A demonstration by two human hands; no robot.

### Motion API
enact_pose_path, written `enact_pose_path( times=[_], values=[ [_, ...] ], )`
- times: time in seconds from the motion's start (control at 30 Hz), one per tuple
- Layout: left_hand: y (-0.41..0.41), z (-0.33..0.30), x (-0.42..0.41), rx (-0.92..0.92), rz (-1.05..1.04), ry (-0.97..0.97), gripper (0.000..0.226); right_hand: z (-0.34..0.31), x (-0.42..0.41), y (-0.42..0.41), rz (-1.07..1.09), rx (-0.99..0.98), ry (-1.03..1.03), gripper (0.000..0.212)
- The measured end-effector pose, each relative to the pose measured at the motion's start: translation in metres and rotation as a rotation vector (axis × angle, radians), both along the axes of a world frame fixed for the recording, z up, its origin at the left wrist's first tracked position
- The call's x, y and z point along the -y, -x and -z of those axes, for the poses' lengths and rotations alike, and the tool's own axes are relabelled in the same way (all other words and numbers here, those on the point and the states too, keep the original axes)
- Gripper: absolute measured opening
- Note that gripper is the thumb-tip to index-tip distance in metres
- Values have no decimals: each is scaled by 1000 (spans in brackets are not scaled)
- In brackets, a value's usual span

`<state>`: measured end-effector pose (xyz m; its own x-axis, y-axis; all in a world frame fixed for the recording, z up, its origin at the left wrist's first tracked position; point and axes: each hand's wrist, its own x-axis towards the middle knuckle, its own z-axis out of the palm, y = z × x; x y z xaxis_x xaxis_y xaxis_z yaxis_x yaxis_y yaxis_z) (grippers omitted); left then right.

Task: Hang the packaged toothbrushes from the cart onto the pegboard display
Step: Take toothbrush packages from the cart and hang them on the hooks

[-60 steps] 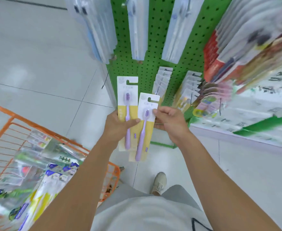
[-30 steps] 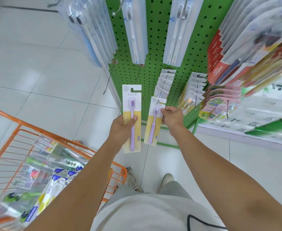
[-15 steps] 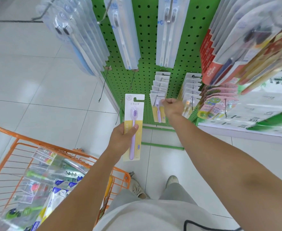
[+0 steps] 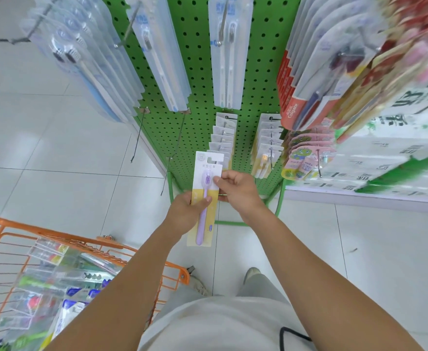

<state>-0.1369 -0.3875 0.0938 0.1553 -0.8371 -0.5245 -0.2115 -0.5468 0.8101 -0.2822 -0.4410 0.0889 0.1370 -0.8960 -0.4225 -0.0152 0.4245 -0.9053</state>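
A purple toothbrush on a white and yellow card is held upright in front of the green pegboard. My left hand grips the card's lower half, thumb across the handle. My right hand pinches the card's right edge near the brush head. The card's hook slot sits just below a peg loaded with a row of matching packs. The orange cart at lower left holds several more packaged toothbrushes.
Two bare metal pegs stick out left of the loaded row. Another row of small packs hangs to the right, then pink children's packs. Tall clear toothbrush packs hang above. My shoes stand on white tile below.
My right hand left the pack it hung on the loaded peg and came back to pinch the remaining card. My left hand has raised that card toward the pegboard.
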Motion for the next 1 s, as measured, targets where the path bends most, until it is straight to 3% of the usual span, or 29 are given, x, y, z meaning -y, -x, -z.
enact_pose_path(
  times=[0.1,0.2,0.7,1.0],
  values=[
    [-1,7,-5,86,25,-54,24,9,-5,1,-25,-41,-50,13],
    [-7,10,-9,121,-26,-77,34,22,-6,1,-24,-61,-97,18],
    [-37,13,-28,14,-170,-115,25,54,42,-1,83,-322,-122,40],
    [-43,9,-48,14,-218,-92,23,39,53,-3,96,-381,-139,20]
  ],
)
